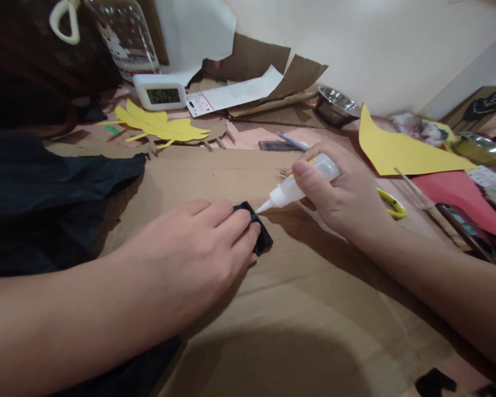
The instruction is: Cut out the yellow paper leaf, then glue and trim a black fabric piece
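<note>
A small black piece (264, 238) lies on the brown cardboard sheet (297, 303). My left hand (215, 242) presses on it, fingers together over its left part and gripping it. My right hand (334, 187) is wrapped round a white glue bottle (291, 192), tilted with its nozzle down to the left. The nozzle tip is at the upper right edge of the black piece, close to my left fingertips; whether it touches is too small to tell.
Black sheeting (58, 193) covers the left side. Behind are yellow leaf cut-outs (161, 124), a digital clock (160, 92) and a metal bowl (337, 103). At right lie yellow paper (409, 151), red paper (458, 198) and a phone (465, 229).
</note>
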`<state>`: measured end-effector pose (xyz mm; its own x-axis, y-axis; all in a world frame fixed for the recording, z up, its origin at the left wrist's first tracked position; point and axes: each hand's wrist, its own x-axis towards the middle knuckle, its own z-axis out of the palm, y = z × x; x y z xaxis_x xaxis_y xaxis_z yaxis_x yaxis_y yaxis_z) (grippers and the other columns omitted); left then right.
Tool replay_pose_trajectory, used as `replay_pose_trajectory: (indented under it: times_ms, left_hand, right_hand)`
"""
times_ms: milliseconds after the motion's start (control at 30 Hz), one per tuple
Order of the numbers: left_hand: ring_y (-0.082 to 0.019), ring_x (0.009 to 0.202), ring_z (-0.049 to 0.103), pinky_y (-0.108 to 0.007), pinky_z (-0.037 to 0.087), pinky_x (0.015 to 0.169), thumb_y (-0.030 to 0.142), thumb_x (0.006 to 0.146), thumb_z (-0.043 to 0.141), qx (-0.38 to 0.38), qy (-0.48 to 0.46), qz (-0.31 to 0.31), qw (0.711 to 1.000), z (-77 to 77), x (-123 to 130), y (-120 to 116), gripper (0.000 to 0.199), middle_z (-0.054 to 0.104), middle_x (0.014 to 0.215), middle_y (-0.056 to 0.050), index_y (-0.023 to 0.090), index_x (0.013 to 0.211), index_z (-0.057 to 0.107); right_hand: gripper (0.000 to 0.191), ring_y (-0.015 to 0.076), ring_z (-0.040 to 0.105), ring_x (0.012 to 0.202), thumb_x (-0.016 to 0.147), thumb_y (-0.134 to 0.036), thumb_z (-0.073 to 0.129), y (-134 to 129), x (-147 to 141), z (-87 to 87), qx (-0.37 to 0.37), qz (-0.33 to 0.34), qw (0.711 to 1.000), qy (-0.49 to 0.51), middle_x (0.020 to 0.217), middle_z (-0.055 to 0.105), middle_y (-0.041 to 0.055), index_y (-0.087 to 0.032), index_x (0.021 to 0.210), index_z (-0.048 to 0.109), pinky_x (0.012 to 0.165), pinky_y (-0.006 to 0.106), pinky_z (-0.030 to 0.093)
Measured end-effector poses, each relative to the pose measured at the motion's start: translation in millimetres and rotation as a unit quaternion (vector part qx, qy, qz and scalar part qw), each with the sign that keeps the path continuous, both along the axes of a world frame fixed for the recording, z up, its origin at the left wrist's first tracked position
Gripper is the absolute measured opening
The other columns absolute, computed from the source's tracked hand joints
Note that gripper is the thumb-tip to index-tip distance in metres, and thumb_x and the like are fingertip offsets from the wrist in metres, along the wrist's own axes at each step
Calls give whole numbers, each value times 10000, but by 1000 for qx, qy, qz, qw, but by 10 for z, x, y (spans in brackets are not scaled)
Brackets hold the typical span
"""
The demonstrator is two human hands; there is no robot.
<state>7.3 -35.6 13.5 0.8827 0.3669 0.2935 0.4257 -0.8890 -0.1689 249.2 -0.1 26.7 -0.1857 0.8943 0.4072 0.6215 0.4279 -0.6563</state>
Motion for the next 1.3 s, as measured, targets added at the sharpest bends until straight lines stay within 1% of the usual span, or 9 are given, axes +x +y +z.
replay_pose_trajectory:
  times_ms: [133,267,367,467,567,667,800,1100,1300]
  left_hand:
    - [-373,936,738,-492,590,641,157,1056,387,6,7,-10,1000,-12,-14,0,387,788,1066,-189,58,1163,745]
    - [-364,908,733,-484,575,638,158,1069,326,14,11,-5,1000,-12,-34,-9,441,788,1028,-192,53,1154,745]
    - [-341,902,723,-464,565,664,175,1081,332,20,4,0,1000,-1,-27,-13,433,786,1029,-190,56,1187,735]
    - [-326,922,718,-457,570,713,208,1095,361,19,-5,5,1000,1,-16,-14,409,786,1044,-178,74,1206,731]
    - [-332,928,723,-464,577,709,211,1096,354,20,-4,4,1000,1,-7,-13,421,785,1056,-182,69,1208,734]
    - [-342,901,729,-469,576,657,196,1095,330,17,3,-1,1000,11,-2,-9,442,787,1041,-184,59,1190,740]
    - [-352,909,729,-486,585,661,197,1094,326,16,1,-1,1000,15,-13,-6,447,786,1045,-184,63,1189,741]
    - [-322,909,725,-457,597,702,213,1109,333,15,5,6,1000,37,1,-5,439,781,1048,-180,76,1175,745]
    - [-339,908,728,-482,601,682,218,1109,312,11,6,3,1000,23,-7,-5,460,784,1059,-175,73,1198,740]
  right_hand:
    - [511,197,530,662,955,-746,618,-65,-35,70,35,25,999,-33,766,623,23,-257,809,595,651,363,444]
    - [460,202,553,684,955,-713,648,-113,-25,94,38,38,998,-41,820,644,28,-261,867,639,664,353,426]
    - [398,206,560,701,943,-653,707,-133,-6,116,55,31,997,-41,829,638,24,-267,867,648,682,353,425]
    - [317,213,573,722,975,-561,701,-130,3,143,89,0,996,-22,814,629,14,-279,846,636,712,368,443]
    - [389,223,576,700,982,-637,652,-108,2,141,62,-22,998,3,754,613,13,-287,820,606,686,381,452]
    - [461,219,573,674,964,-717,626,-78,-6,102,41,4,999,-1,750,634,26,-278,824,611,649,374,458]
    - [493,220,590,708,974,-733,595,-40,-11,54,48,40,998,-28,778,673,34,-267,813,609,661,361,482]
    - [480,200,558,669,956,-730,629,-37,11,55,46,16,999,-7,779,663,25,-268,827,617,642,344,464]
    - [507,207,574,690,950,-744,623,-15,2,38,58,33,997,-29,762,674,25,-260,799,614,631,338,455]
